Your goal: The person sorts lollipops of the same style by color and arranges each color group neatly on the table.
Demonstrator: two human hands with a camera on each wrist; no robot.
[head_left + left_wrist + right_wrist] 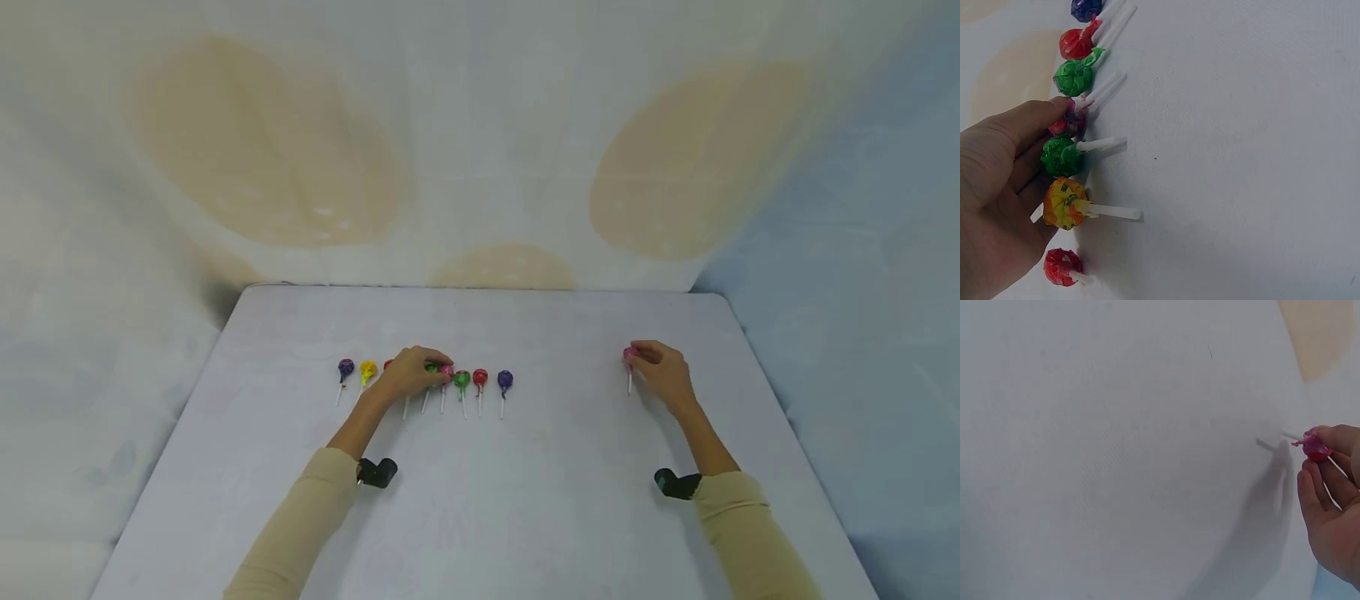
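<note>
- White cloth is covering the table (pixel 480 517) we are working at, with pale draped fabric hanging behind it.
- We are building a row of lollipops (pixel 480 379) on the left half, heads far and white sticks pointing toward us: purple, yellow, red, then several under our fingers, then green, red, purple.
- Our left hand (pixel 408 372) is reaching over the middle of that row, fingertips curling onto a pink lollipop (pixel 1067 124) lying between two green ones; whether it is truly pinching it we cannot tell.
- Our right hand (pixel 663 372) is pinching a lone pink lollipop (pixel 628 354) by its crinkled wrapped head, well apart to the right, its stick touching the cloth.
- Judging by this, most sweets are already lined up, and this single one is remaining outside the row.
</note>
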